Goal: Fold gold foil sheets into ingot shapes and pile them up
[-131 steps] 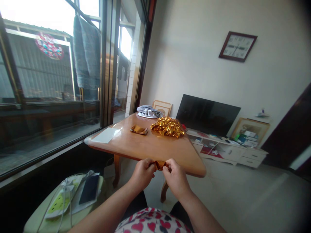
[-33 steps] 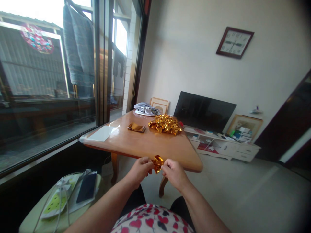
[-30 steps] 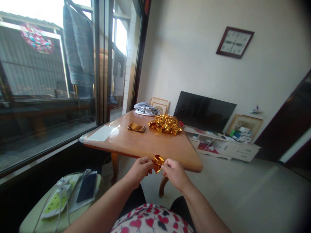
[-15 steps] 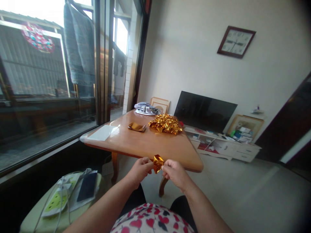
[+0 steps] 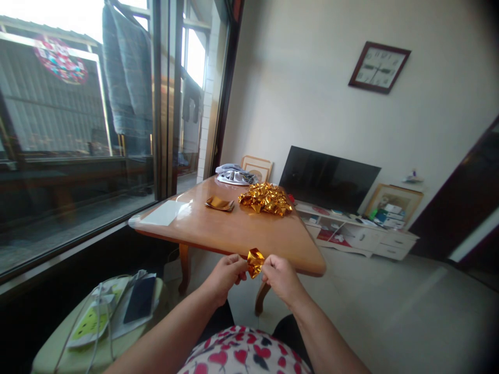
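A shiny piece of folded gold foil paper (image 5: pixel 255 263) is stretched between my two hands, just off the near edge of the wooden table (image 5: pixel 234 228). My left hand (image 5: pixel 231 272) pinches its left end, and my right hand (image 5: pixel 278 274) pinches its right end. Farther back on the tabletop lies a heap of folded gold foil pieces (image 5: pixel 267 199). To the left of that heap is a small stack of flat gold foil sheets (image 5: pixel 219 203).
A white sheet (image 5: pixel 166 213) lies at the table's left corner, with a grey cloth bundle (image 5: pixel 236 174) at the far end. On my left, a green stool (image 5: pixel 128 345) bears a dark phone (image 5: pixel 140 299) and cables. A television (image 5: pixel 329 176) stands behind.
Both hands and the foil piece have shifted very slightly to the right. The foil's angle has turned a little. Everything on the table stays as it was.
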Available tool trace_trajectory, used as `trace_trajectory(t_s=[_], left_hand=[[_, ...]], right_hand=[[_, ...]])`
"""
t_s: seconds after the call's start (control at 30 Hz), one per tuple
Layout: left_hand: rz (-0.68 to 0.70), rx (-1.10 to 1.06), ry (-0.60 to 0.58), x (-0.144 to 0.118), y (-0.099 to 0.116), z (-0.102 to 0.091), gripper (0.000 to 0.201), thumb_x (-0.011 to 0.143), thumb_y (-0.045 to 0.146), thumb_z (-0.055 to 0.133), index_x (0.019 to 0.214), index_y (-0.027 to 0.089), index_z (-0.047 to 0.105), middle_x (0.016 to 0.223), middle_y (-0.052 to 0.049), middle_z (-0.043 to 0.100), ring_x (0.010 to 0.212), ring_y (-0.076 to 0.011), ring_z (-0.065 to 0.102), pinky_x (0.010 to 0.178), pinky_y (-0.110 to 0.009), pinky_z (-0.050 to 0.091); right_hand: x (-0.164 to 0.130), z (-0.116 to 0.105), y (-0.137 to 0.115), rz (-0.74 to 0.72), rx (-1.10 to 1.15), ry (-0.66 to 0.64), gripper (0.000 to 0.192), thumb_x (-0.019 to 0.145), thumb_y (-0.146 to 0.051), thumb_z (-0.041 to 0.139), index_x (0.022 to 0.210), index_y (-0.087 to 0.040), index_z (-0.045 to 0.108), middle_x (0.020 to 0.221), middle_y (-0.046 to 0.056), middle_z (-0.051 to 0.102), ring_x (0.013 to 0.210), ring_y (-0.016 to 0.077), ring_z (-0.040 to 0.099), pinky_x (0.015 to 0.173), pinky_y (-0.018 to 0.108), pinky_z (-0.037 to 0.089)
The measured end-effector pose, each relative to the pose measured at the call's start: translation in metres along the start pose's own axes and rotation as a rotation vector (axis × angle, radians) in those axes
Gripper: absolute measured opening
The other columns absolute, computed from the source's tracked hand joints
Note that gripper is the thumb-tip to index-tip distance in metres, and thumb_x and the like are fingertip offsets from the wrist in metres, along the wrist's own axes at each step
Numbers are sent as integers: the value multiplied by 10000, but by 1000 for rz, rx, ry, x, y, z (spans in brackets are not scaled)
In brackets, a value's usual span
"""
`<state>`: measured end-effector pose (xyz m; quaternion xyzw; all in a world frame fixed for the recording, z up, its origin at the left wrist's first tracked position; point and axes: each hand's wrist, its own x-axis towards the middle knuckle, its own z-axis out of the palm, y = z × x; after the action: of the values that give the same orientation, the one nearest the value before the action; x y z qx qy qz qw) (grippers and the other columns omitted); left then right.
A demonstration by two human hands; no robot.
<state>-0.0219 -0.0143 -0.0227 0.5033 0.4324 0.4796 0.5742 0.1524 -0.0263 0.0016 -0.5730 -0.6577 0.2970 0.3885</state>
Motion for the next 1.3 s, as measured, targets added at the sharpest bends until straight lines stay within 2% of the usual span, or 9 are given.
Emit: trace_trajectory(t_s=[0.1,0.23,0.47,0.63,0.9,1.03,1.3], left_hand=[[-8,22,-6,0,-3,-1,148,702,260,588,622,185,489,539,20,547,503,-101,428,506,-239,295],[42,90,-66,0,-2,-5,130,720,275,615,727,172,536,621,14,587,558,-110,471,527,-225,323],[279,143,61,7,3,-9,162,739,296,644,730,161,554,675,23,558,617,-111,468,576,-225,341],[323,301,98,7,1,-10,214,770,318,622,648,166,533,610,29,517,587,-112,441,547,-229,298],[383,408,80,9,-1,-13,258,826,351,588,657,166,528,616,34,484,589,-109,414,557,-230,303],[411,503,86,7,2,-12,257,844,339,576,659,169,522,616,35,480,595,-111,415,563,-235,301],[456,684,60,4,0,-12,243,904,339,523,715,186,530,660,20,537,640,-130,469,582,-242,303]], right_hand=[[1,-1,1,8,-13,-13,167,776,-284,512,631,-204,528,558,-22,609,526,123,504,494,212,336],[2,-3,3,-23,-145,-9,171,770,-274,512,616,-201,535,554,-20,608,540,125,512,508,218,318],[1,-3,5,-81,-283,-4,162,764,-270,520,616,-204,523,543,-33,573,542,121,484,519,225,282],[1,-1,6,-110,-293,-16,156,758,-263,522,615,-203,514,544,-38,545,545,118,471,518,223,278],[0,-8,0,-101,-232,-92,167,786,-277,512,636,-203,513,563,-39,569,541,112,469,526,217,299],[-2,-11,-6,-122,-260,-31,172,817,-317,533,681,-211,528,566,-47,566,543,113,481,534,219,300],[-8,-13,-15,-232,-514,89,174,859,-286,537,702,-220,570,667,-20,632,621,129,542,563,256,239]])
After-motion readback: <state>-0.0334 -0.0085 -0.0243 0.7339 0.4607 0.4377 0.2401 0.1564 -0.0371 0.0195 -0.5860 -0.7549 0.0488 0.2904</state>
